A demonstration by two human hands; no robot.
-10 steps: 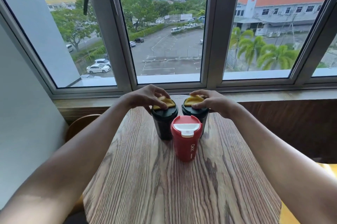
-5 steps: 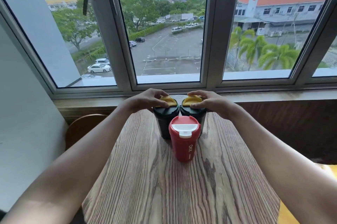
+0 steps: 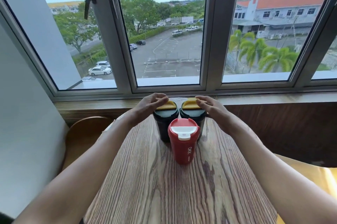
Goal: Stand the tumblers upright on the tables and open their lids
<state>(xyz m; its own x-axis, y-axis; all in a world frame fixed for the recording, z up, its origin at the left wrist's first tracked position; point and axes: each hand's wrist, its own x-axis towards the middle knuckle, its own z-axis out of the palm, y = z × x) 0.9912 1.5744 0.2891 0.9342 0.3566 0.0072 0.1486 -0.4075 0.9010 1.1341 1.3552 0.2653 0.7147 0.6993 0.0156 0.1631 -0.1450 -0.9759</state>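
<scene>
Three tumblers stand upright, close together at the far end of the wooden table [image 3: 164,191]. The red tumbler [image 3: 183,149] is nearest me, its white flap lying flat. Behind it stand the left dark tumbler [image 3: 161,129] and the right dark tumbler [image 3: 193,113], each with a yellow flap on its lid. My left hand [image 3: 150,105] hovers over the left one with fingers spread, fingertips at its yellow flap [image 3: 167,105]. My right hand [image 3: 210,107] mirrors it, fingertips at the right yellow flap [image 3: 188,104]. Neither hand grips a tumbler body.
A wooden sill [image 3: 273,99] and a large window run just behind the tumblers. A round wooden chair back [image 3: 85,132] stands left of the table by the white wall. A yellow seat [image 3: 310,176] lies to the right.
Both hands have loosened from curled over the dark tumblers' lids to spread fingers, leaving more of the yellow flaps showing. The tumblers have stayed in place.
</scene>
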